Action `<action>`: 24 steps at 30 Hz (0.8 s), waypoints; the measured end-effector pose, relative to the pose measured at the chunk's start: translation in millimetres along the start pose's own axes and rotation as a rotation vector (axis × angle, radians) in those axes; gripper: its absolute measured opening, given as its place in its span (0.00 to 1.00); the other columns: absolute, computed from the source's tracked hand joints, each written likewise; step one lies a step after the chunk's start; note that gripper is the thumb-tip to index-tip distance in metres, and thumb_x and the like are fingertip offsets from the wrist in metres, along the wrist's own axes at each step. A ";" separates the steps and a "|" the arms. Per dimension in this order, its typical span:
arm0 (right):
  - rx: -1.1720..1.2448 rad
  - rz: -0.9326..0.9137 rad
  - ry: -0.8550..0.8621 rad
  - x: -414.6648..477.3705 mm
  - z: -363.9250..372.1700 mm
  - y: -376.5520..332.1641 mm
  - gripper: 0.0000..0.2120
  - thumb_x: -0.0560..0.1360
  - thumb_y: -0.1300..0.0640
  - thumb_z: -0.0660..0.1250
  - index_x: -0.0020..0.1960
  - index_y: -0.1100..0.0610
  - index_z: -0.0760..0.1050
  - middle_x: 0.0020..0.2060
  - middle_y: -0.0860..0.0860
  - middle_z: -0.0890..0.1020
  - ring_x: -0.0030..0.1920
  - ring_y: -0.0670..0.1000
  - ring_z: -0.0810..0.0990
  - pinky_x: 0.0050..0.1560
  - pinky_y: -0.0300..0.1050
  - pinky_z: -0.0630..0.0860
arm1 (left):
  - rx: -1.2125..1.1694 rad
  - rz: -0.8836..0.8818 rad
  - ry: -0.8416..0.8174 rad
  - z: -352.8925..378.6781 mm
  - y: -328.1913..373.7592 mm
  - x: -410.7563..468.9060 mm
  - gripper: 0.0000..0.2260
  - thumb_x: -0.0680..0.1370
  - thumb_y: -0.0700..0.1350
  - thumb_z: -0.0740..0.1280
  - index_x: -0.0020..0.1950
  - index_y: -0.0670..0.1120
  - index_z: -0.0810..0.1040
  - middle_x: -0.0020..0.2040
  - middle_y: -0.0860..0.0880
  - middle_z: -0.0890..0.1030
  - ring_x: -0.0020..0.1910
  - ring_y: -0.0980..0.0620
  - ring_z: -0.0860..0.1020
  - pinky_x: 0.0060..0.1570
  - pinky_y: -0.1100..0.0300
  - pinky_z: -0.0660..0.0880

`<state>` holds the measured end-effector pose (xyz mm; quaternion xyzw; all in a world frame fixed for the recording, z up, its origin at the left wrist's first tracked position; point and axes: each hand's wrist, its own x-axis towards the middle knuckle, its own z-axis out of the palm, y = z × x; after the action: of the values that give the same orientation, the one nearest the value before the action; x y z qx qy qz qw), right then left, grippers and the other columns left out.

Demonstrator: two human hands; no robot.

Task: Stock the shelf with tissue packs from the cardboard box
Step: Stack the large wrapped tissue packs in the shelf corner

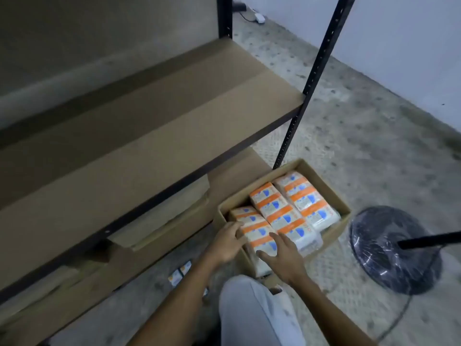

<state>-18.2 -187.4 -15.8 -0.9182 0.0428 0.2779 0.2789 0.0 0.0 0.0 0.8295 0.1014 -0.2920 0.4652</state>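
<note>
While hands (both open) inside box

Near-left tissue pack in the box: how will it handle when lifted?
The tissue pack looks film-wrapped and glossy, so probably a bit slippery. It is likely soft and light, squashing under the left hand and right hand. Packed tight in the cardboard box, it may drag on its neighbours.

both forearms are bare from the lower frame edge to the wrists, with no sleeve showing. the left hand and the right hand wear no gloves, rings or watch. one leg is covered in light grey-white cloth, smooth, with a few soft folds.
</note>
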 end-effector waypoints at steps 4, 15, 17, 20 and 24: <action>-0.160 0.005 0.086 27.5 31.5 12.9 0.37 0.72 0.30 0.59 0.75 0.46 0.57 0.77 0.48 0.56 0.75 0.52 0.56 0.68 0.60 0.61 | 0.074 0.090 -0.023 14.3 -31.2 45.4 0.22 0.80 0.46 0.63 0.74 0.50 0.64 0.75 0.51 0.61 0.71 0.51 0.66 0.69 0.50 0.68; -0.394 -0.165 0.514 51.9 91.0 53.9 0.32 0.66 0.28 0.56 0.60 0.45 0.77 0.64 0.50 0.77 0.64 0.55 0.73 0.53 0.60 0.66 | 0.583 0.460 -0.080 42.6 -98.5 98.8 0.27 0.78 0.49 0.67 0.76 0.57 0.63 0.77 0.55 0.60 0.75 0.52 0.56 0.74 0.55 0.55; -0.413 -0.189 0.542 51.9 88.2 55.6 0.28 0.68 0.28 0.56 0.57 0.44 0.79 0.61 0.48 0.80 0.61 0.54 0.76 0.54 0.59 0.64 | 0.602 0.490 -0.052 43.4 -96.7 99.1 0.28 0.77 0.52 0.68 0.75 0.57 0.64 0.77 0.55 0.61 0.75 0.52 0.57 0.73 0.58 0.53; -0.399 -0.212 0.528 52.2 85.7 59.9 0.25 0.70 0.29 0.58 0.55 0.43 0.79 0.58 0.46 0.81 0.58 0.54 0.77 0.60 0.63 0.59 | 0.602 0.518 -0.004 50.4 -97.6 94.4 0.28 0.75 0.55 0.69 0.74 0.57 0.65 0.76 0.56 0.62 0.74 0.52 0.57 0.72 0.60 0.52; -0.313 -0.241 0.474 47.4 72.4 60.0 0.26 0.70 0.28 0.58 0.58 0.43 0.79 0.59 0.46 0.80 0.59 0.55 0.74 0.63 0.67 0.63 | 0.470 0.572 0.031 53.4 -100.3 89.8 0.29 0.74 0.57 0.70 0.73 0.57 0.67 0.74 0.56 0.64 0.74 0.56 0.56 0.74 0.58 0.54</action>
<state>-27.5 -195.3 -120.3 -0.9877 -0.0460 0.0238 0.1474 7.7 1.2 -144.6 0.9129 -0.1972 -0.1528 0.3230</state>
